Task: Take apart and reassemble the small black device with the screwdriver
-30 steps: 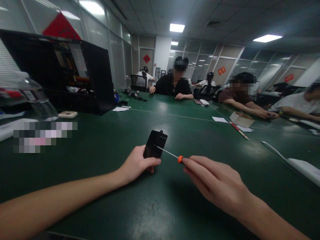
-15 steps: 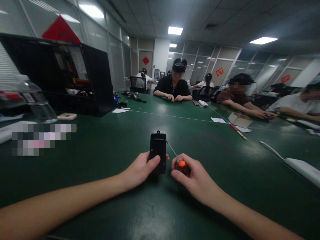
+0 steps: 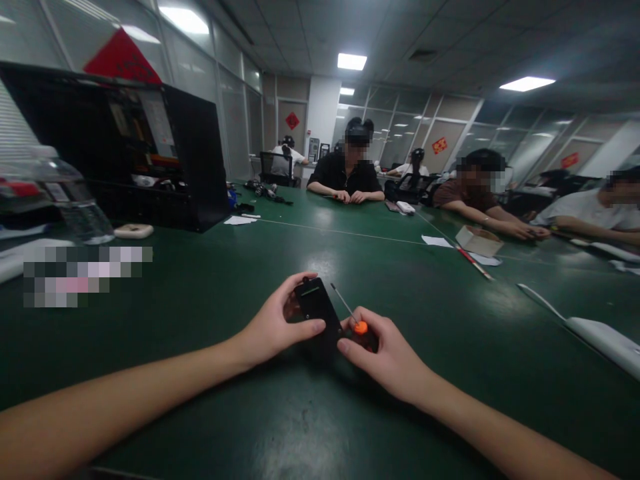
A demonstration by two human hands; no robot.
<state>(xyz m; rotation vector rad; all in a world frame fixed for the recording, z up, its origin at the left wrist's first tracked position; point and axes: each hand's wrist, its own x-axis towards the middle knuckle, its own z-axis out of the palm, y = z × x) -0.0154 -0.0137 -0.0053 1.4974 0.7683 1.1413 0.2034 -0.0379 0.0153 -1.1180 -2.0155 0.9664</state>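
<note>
A small black rectangular case point(image 3: 318, 303) with a loop at its top end and screws in its face is gripped by my left hand point(image 3: 277, 320). The thumb lies across the face and the fingers wrap round the far edge. The case leans to the left over the table. My right hand point(image 3: 387, 347) is closed around a screwdriver point(image 3: 361, 327) with an orange handle end. Its thin metal shaft points up and left, its tip beside the case and apart from it. The lower end of the case is close to my right fingertips; whether they touch it I cannot tell.
The green table point(image 3: 210, 280) spreads out in front. At left stand a black open-fronted box point(image 3: 200, 160) and a water bottle point(image 3: 83, 207). A white power strip point(image 3: 603, 340) lies at right, a small cardboard box point(image 3: 477, 241) beyond it. Several people sit around.
The black case has turned from upright to leaning left, and my left hand has shifted its hold up along it. The screwdriver tip has come away from the case's edge.
</note>
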